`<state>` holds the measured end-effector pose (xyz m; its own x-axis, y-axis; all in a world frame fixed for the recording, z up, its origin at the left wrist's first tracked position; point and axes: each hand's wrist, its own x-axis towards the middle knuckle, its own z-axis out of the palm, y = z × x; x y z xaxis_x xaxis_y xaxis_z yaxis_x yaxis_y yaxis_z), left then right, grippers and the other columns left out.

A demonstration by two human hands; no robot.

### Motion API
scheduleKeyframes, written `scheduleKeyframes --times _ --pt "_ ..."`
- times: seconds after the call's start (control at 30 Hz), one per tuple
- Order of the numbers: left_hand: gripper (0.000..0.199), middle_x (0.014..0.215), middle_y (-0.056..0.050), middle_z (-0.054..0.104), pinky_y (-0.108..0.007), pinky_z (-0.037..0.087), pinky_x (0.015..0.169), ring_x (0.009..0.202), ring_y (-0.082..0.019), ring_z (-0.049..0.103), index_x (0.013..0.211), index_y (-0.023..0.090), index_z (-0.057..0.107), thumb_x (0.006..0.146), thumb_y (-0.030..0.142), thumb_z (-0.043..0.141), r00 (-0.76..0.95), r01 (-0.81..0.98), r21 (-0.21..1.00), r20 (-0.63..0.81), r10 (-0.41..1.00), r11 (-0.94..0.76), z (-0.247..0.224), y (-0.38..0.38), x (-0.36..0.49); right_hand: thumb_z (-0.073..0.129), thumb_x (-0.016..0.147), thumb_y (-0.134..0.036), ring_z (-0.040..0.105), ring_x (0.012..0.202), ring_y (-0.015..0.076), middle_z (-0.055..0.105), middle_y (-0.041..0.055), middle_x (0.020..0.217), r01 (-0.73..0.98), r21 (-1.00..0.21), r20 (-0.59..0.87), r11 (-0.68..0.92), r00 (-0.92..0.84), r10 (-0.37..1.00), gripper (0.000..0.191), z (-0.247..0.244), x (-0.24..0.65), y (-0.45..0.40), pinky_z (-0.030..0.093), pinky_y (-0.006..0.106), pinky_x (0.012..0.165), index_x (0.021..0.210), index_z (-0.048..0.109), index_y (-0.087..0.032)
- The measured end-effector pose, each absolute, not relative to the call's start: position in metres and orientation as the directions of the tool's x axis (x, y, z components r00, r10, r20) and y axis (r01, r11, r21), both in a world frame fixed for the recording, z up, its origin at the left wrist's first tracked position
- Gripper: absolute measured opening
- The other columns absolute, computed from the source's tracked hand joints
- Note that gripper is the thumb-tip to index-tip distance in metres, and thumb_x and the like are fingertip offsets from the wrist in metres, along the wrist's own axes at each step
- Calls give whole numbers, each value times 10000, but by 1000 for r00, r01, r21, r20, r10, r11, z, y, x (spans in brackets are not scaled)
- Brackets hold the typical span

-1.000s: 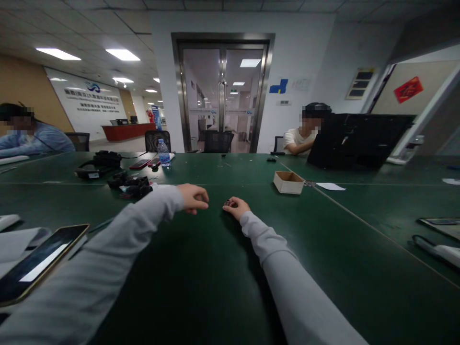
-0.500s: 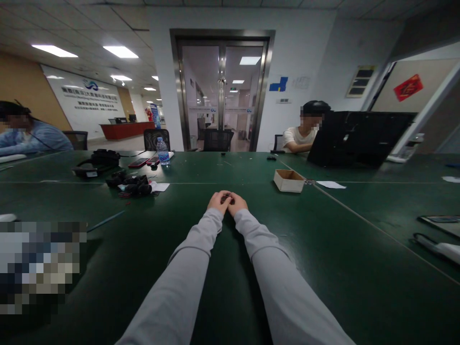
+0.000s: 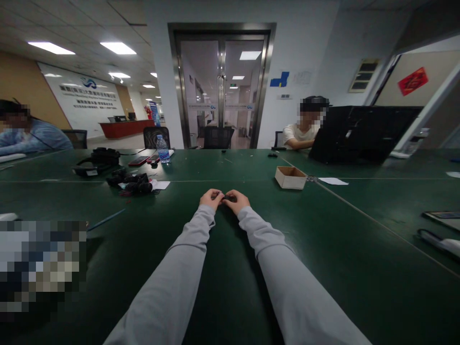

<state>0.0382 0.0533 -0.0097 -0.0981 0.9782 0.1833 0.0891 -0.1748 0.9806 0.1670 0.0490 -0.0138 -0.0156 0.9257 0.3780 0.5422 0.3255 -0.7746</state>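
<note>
To the left, the bottle (image 3: 163,150) stands on the table (image 3: 151,249), beyond the dark gear (image 3: 133,183). Your left hand (image 3: 210,198) has its grip closed on a small dark piece (image 3: 228,197) at mid-table. Your right hand (image 3: 237,201) grips it too, just beside. Right of both, the open box (image 3: 290,178) sits apart.
</note>
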Motion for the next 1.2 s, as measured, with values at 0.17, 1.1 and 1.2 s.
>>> scheduleKeyframes --times 0.17,1.1,1.2 --pt "204 676 -15 599 -229 523 589 607 -96 584 786 126 580 620 194 679 -44 -41 988 148 988 -150 -11 53 31 653 636 -144 575 463 119 572 -34 586 160 -964 200 214 -101 975 242 -18 169 53 502 219 451 866 577 -159" --pt "222 499 -2 571 -169 413 408 423 -75 528 655 111 554 657 311 651 -95 -13 997 71 993 -72 -3 50 29 653 671 -8 636 546 163 594 15 642 -271 -962 89 42 -162 983 239 -12 176 51 561 222 506 878 590 -110" --pt "255 486 -1 564 -173 405 402 413 -78 521 641 119 545 669 358 630 -108 26 997 77 991 -75 -3 50 29 666 655 -8 637 562 157 588 14 687 -277 -960 98 49 -167 981 261 -13 177 52 564 220 516 882 603 -121"
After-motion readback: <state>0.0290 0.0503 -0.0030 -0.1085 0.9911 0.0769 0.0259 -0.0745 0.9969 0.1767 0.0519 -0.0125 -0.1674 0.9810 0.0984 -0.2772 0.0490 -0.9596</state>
